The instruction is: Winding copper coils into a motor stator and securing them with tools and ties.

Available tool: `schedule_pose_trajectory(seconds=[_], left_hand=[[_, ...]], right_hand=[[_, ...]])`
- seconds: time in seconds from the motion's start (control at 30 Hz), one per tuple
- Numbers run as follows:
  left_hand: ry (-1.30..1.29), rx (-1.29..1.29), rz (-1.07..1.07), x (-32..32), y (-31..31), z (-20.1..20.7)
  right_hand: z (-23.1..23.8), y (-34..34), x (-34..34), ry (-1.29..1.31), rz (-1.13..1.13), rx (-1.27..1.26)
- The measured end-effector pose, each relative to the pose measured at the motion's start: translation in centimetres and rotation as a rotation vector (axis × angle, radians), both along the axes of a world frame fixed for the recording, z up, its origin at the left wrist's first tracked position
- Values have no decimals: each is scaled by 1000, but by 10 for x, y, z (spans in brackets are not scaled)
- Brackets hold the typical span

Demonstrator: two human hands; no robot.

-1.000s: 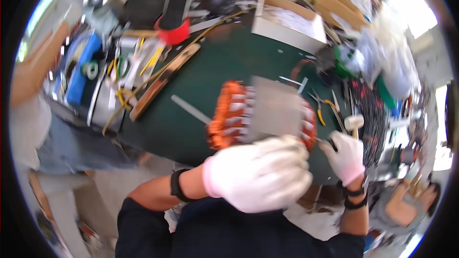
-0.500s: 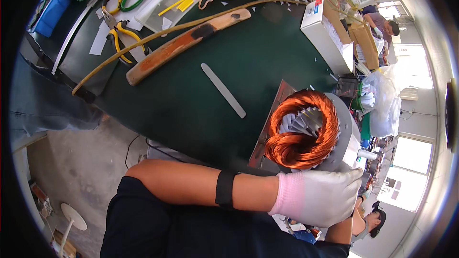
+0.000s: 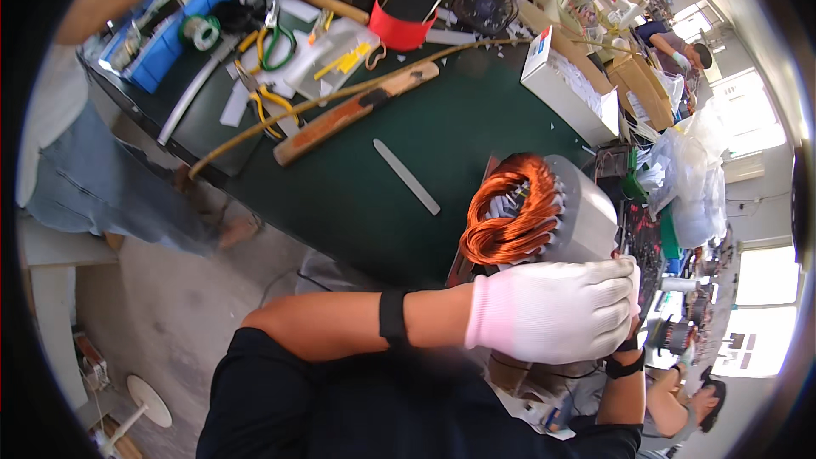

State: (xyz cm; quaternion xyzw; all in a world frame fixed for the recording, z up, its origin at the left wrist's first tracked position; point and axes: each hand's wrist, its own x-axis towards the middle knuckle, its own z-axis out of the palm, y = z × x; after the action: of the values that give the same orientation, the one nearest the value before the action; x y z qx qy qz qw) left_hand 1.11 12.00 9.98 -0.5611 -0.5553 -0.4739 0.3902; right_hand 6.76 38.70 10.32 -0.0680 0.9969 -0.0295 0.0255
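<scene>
A motor stator (image 3: 557, 217) with a grey metal shell and orange copper windings (image 3: 510, 217) lies on its side at the right edge of the dark green table (image 3: 357, 195). My left hand (image 3: 552, 310), in a white glove, is closed over the stator's near side, with a black band on the forearm. My right hand is almost wholly hidden behind the left glove. Only its forearm and black wristband (image 3: 625, 365) show, reaching up from below toward the stator.
On the table lie a flat grey strip (image 3: 406, 176), a long wooden handle (image 3: 357, 112), yellow pliers (image 3: 263, 106), a red ring holding a phone (image 3: 408, 21), a white box (image 3: 565, 85) and a blue bin (image 3: 170, 17). One person stands at the left (image 3: 110, 187). Another works at the lower right (image 3: 680, 399).
The view has swung over the table. The stator has turned so its copper end faces left. My left hand stays on it, and my right hand has slipped behind the left glove.
</scene>
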Motion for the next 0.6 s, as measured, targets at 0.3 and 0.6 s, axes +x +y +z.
schedule_pose_trajectory(seconds=[0.3, 0.6], left_hand=[[-429, -209, 548, -90, -129, 9], [-562, -1212, 1405, -201, -203, -65]], right_hand=[[22, -29, 72, 585, -15, -168], [0, -21, 93, 506, -20, -334]])
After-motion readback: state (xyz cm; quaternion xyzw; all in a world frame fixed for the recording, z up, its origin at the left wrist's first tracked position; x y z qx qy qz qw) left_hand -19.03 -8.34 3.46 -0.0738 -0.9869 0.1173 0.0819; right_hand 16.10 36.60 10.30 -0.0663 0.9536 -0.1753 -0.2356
